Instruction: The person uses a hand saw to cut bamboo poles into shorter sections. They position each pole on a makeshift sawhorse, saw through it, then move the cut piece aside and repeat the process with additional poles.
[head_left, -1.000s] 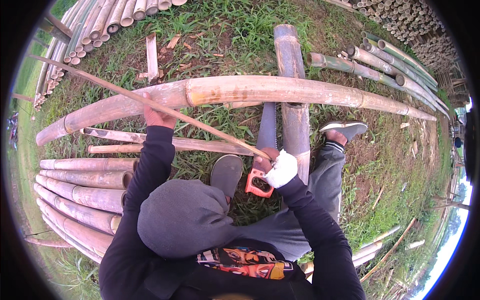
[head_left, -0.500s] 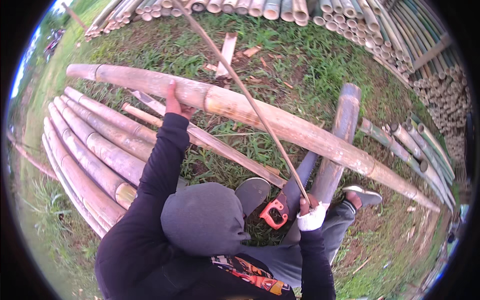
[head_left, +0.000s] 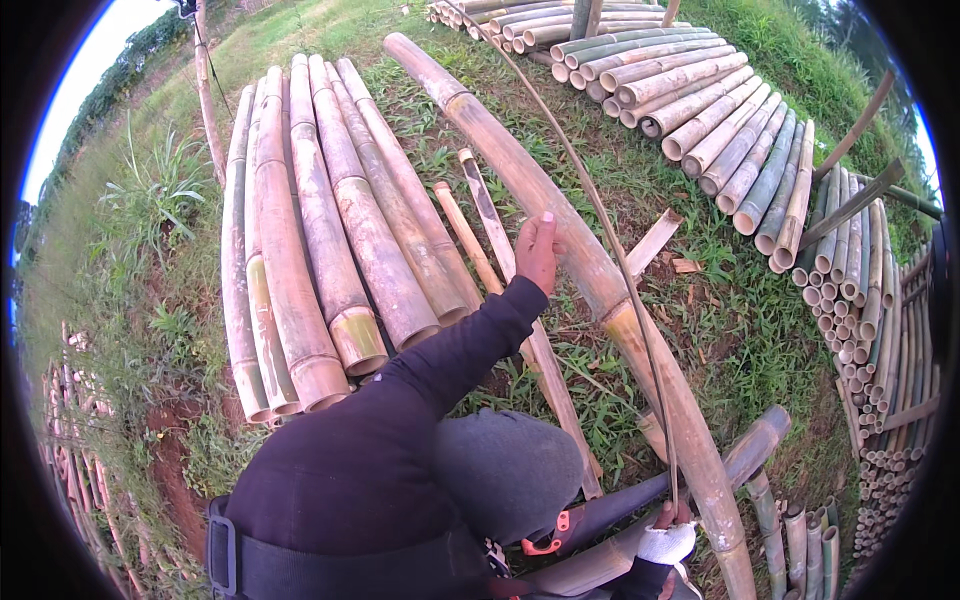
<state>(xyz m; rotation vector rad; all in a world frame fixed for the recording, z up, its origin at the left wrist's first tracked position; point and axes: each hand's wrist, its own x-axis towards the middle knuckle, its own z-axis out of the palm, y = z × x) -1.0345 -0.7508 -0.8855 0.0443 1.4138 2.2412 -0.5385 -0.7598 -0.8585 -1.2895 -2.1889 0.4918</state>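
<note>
A thick tan bamboo pole (head_left: 505,143) runs slantwise from the upper middle down to the lower right. My left hand (head_left: 538,252) is closed on its near side, thumb up, the other fingers partly hidden. A long thin stick (head_left: 592,190) passes over the pole. Its lower end is in my right hand (head_left: 666,540), which wears a white glove with bare fingertips showing. A saw with an orange handle (head_left: 546,534) lies just left of that hand. Beneath the tan pole's lower part is a dark bamboo log (head_left: 758,445).
Several bamboo poles (head_left: 345,215) lie side by side on the left. Split bamboo strips (head_left: 545,370) lie on the grass nearby. Stacked bamboo (head_left: 700,120) lines the far side and right, behind wooden stakes (head_left: 860,120). More short lengths (head_left: 795,540) lie at lower right. A grey cap (head_left: 505,470) blocks the lower middle.
The view has turned, so the pole looks steeper and more of the left-hand bamboo shows. My left hand remains on the pole and my right on the thin stick.
</note>
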